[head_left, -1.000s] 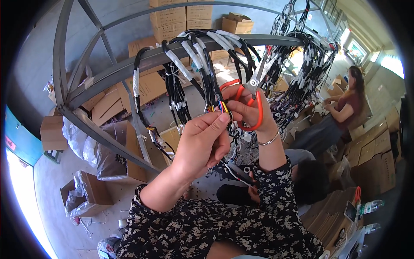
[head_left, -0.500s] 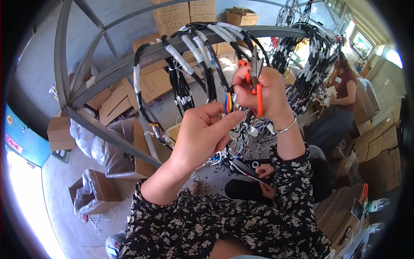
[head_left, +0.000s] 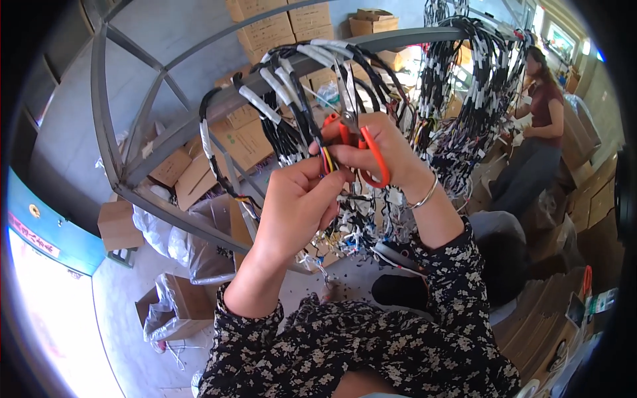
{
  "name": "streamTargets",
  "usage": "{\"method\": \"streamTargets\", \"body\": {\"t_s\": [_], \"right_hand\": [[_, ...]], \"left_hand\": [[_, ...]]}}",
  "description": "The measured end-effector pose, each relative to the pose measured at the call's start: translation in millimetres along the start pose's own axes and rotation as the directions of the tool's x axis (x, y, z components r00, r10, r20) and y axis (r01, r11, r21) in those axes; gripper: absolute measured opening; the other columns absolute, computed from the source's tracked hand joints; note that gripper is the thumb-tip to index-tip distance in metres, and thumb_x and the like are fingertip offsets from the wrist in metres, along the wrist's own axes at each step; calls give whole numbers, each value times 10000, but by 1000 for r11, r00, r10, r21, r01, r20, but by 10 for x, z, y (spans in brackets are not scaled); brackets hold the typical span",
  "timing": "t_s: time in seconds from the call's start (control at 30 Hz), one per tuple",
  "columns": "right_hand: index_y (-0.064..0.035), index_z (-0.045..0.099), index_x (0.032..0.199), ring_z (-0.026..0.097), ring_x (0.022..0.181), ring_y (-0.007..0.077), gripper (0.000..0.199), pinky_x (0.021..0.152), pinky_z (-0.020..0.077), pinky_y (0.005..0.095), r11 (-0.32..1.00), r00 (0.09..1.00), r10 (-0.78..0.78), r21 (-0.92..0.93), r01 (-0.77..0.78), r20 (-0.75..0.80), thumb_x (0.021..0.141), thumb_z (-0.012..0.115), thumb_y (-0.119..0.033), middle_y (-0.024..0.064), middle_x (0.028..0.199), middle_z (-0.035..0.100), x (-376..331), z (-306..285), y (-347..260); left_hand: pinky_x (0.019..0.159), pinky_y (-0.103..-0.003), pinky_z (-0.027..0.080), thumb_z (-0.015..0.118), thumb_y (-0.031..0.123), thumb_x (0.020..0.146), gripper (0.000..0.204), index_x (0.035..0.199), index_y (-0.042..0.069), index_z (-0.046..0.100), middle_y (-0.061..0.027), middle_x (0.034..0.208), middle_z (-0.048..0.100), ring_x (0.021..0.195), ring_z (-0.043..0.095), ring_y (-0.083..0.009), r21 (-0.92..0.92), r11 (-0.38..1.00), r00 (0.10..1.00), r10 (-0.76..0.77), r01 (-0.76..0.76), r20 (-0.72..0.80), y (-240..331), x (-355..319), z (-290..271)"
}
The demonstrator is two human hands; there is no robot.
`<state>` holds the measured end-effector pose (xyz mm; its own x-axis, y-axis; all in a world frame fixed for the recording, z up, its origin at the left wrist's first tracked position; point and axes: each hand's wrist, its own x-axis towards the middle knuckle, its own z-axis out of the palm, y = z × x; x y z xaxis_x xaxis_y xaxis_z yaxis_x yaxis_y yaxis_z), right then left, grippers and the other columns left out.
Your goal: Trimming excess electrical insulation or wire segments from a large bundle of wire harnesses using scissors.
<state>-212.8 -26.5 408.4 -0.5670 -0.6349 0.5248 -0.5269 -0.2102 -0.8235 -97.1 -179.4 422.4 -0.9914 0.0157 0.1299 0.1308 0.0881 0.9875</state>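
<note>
A bunch of red, yellow, blue and white wires (head_left: 326, 160) comes out of the end of a black-taped wire harness (head_left: 306, 118) that hangs over a grey metal rail. My left hand (head_left: 292, 209) pinches these wires between thumb and fingers. Scissors (head_left: 348, 96) with orange handles sit in my right hand (head_left: 385, 147), blades pointing up and away from the wires. The thumb and fingertips of that hand also touch the wires, right beside my left fingertips. Where the wire ends lie between my fingers is hidden.
The metal rack (head_left: 152, 162) curves across in front, hung with more harnesses (head_left: 474, 73) at the right. Beyond those, a person (head_left: 547, 113) stands at work. Cardboard boxes (head_left: 265, 30) are stacked at the back, and a plastic-lined box (head_left: 186, 305) is at the left.
Both hands, with the wires and scissors, have moved left in the picture as the view shifted. The right fingers now meet the left fingertips at the wires.
</note>
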Motion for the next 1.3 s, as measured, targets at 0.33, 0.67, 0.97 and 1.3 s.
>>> {"method": "streamTargets", "body": {"t_s": [0.33, 0.67, 0.97, 1.3], "right_hand": [[42, 667, 959, 598, 673, 120, 170, 642, 492, 270, 913, 968, -237, -360, 192, -85, 826, 737, -39, 75, 776, 670, -35, -113, -186], [63, 697, 1033, 538, 700, 39, 251, 590, 457, 232, 998, 972, -64, -16, 62, -228, 846, 748, -97, 16, 820, 691, -150, -103, -158], [-15, 740, 1013, 494, 636, 23, 191, 554, 363, 199, 980, 969, 14, 196, 35, -245, 908, 720, -173, -47, 716, 580, -321, -233, -16], [5, 623, 954, 587, 659, 270, 317, 656, 485, 343, 924, 919, 180, -261, -281, -350, 834, 745, -261, 113, 753, 606, -740, -229, 395]], "left_hand": [[461, -206, 313, 523, 109, 1007, 221, 1029, -55, 670, 55, 583, 510, 482, 434, -14, 39, 999, 999, 1, -2, 34, -12, 7, -159], [719, -421, 538, 762, 153, 779, 449, 1163, 21, 572, -150, 1119, 505, 914, 624, -326, 876, 370, 771, 636, -310, 4, 308, 90, 168], [778, -409, 519, 707, 69, 814, 96, 840, -20, 682, -130, 988, 554, 917, 610, -304, 954, 36, 832, 501, -297, 240, 533, 258, 157], [761, -388, 531, 651, -58, 683, 235, 903, 17, 614, -117, 934, 647, 879, 643, -303, 728, -374, 626, 373, -574, 685, 587, 454, 20]]}}
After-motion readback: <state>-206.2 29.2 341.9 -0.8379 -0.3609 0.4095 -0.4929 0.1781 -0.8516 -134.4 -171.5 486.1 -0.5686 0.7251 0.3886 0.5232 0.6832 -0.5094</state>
